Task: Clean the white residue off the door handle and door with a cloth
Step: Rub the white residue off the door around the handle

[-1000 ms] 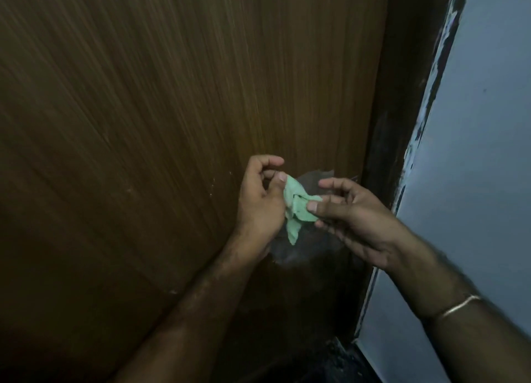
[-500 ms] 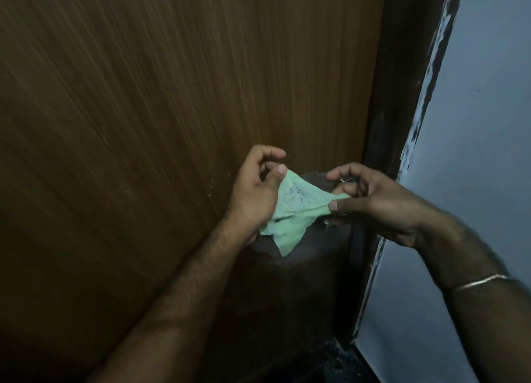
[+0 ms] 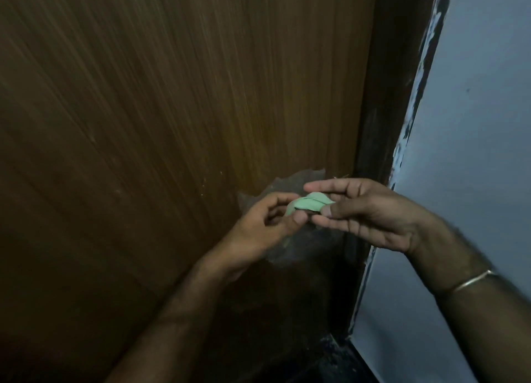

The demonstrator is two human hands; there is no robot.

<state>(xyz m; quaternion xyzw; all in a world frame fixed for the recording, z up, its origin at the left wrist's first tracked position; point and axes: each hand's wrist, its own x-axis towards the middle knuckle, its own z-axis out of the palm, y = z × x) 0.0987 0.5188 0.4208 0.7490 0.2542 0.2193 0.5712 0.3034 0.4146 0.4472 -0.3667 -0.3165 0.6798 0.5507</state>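
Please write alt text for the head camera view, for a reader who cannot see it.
Two hands, left hand and right hand, hold a small folded green cloth between them before a brown wooden door. A grey-blue wall is at right.

This looks like a doorway inside a home, in dim light. A brown wooden door (image 3: 172, 124) with fine vertical grain fills the left and centre of the frame. On the right stands a dark door frame (image 3: 382, 110), and beside it a pale blue painted wall (image 3: 482, 124) with chipped paint along its edge.
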